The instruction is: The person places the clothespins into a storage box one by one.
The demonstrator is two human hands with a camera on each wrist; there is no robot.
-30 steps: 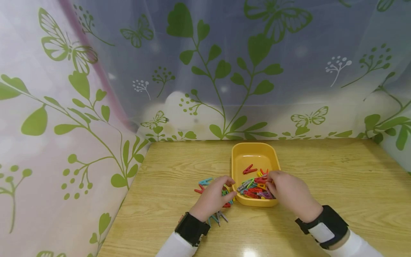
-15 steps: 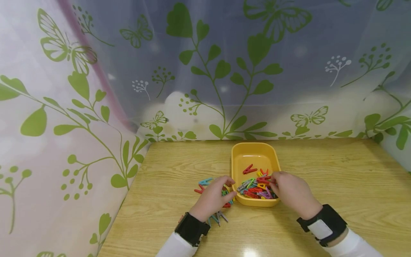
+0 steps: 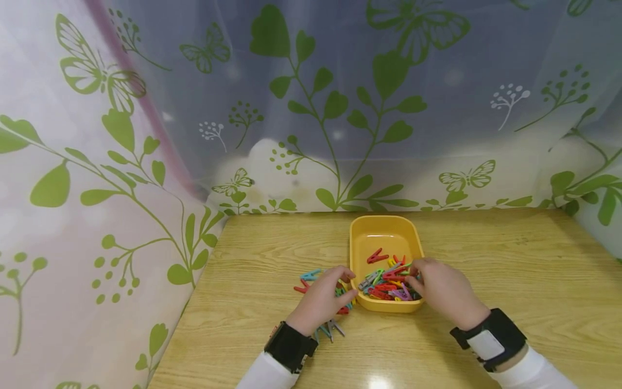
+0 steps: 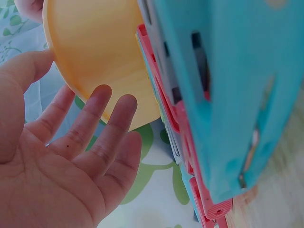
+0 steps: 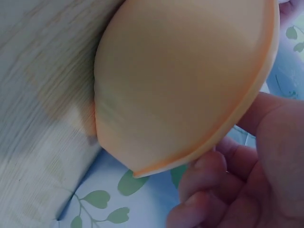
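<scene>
A yellow rectangular tub (image 3: 384, 307) holds a heap of small plastic clothespins (image 3: 384, 289) in red, green, purple, grey and yellow. My right hand (image 3: 444, 289) reaches over its right rim, curled fingertips among the clothespins beside a red one (image 3: 394, 275). The right wrist view shows its curled fingers (image 5: 204, 173) at the rim; the tub wall hides the fingertips' work, so I cannot tell whether they pinch a clothespin. My left hand (image 3: 320, 300) lies at the tub's left side, fingers spread loosely and thumb (image 4: 35, 66) at the rim in the left wrist view.
More clothespins lie on the wooden table (image 3: 243, 324) under and around my left hand, including a blue one (image 3: 311, 274) and a grey one (image 3: 336, 327). A blue clothespin (image 4: 228, 95) looms close in the left wrist view. A leaf-patterned cloth (image 3: 291, 108) backs the table.
My right fingers have shifted slightly within the heap. The red clothespin near them has turned, and a grey and a green one show beside it now. My left hand stays put.
</scene>
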